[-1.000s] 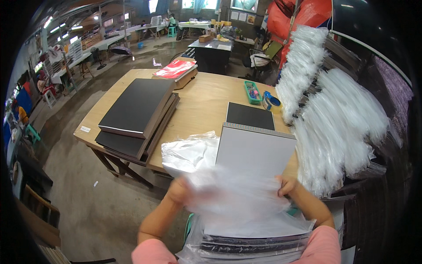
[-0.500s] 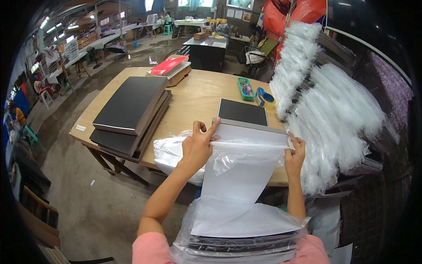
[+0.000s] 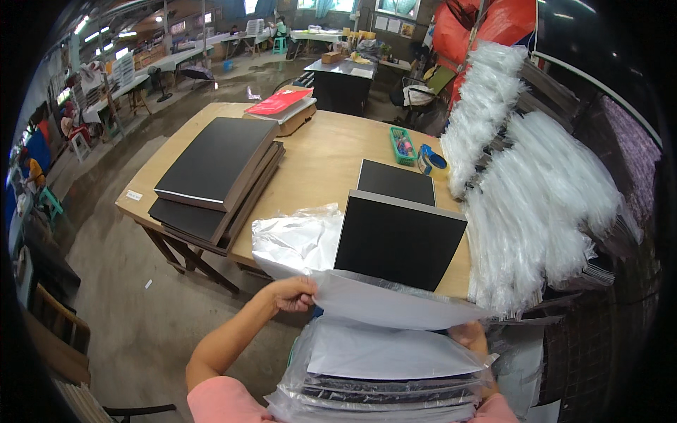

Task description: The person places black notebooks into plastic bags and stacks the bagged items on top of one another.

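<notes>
A thick black-faced panel with a grey edge (image 3: pixel 402 240) stands tilted at the table's near edge. Below its lower edge stretches a clear plastic sleeve with a white sheet (image 3: pixel 395 302). My left hand (image 3: pixel 295 292) is closed, pinching the sleeve's left corner. At the opposite corner, my right hand (image 3: pixel 469 334) is closed on the sleeve, its fingers partly covered by the plastic. Close to my body lies a stack of plastic-wrapped dark panels (image 3: pixel 395 388) with a white top. Behind the standing panel, another black panel (image 3: pixel 398 182) shows in part.
On the wooden table (image 3: pixel 324 151) sit a stack of black panels (image 3: pixel 215 158), a red-covered pile (image 3: pixel 281 106), a green basket (image 3: pixel 403 146), a blue tape dispenser (image 3: pixel 431 161) and crumpled plastic (image 3: pixel 300 236). Heaped plastic sleeves (image 3: pixel 543 218) rise at the right. People sit far left.
Both hands have come down from the panel's top edge toward me, bringing the plastic and white sheet along. The panel's black face is now uncovered.
</notes>
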`<state>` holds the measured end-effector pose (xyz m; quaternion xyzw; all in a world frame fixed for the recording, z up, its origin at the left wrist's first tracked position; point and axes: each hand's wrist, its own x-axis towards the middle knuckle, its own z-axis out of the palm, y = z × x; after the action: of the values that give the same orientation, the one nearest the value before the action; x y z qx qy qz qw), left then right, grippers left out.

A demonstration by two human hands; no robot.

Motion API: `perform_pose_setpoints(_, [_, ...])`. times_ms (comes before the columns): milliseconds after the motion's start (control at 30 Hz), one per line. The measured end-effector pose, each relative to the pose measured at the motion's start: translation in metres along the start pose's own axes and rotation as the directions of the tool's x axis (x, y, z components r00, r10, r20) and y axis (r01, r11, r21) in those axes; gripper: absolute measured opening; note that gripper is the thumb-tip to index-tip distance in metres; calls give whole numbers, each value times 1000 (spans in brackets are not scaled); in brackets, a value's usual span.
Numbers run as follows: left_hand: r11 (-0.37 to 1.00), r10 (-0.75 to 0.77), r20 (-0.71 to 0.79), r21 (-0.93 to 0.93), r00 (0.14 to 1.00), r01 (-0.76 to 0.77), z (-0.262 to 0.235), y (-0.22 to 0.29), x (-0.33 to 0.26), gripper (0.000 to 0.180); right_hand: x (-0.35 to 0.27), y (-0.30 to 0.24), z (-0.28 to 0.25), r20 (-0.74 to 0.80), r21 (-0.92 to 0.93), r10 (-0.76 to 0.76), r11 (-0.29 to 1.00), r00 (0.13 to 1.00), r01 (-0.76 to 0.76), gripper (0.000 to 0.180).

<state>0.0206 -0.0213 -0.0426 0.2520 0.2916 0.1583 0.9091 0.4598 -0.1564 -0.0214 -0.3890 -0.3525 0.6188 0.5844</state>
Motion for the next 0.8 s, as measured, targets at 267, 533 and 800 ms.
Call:
perform_pose_setpoints(267, [746,434,-595,659,677,100,-94,-120,38,14,23,130,-88,-97,-577,308,757,946,-306,27])
perform_pose_setpoints(533, [-58,930,223,875,-293,481,-8,52,-21,16,29,95,-55,-162,-893,215,383,963,-236,32])
perform_pose_setpoints(800, [-96,994,103,986,-45,134,-23,88,-16,16,73,-92,176,556,-820,320,61,767,569,35])
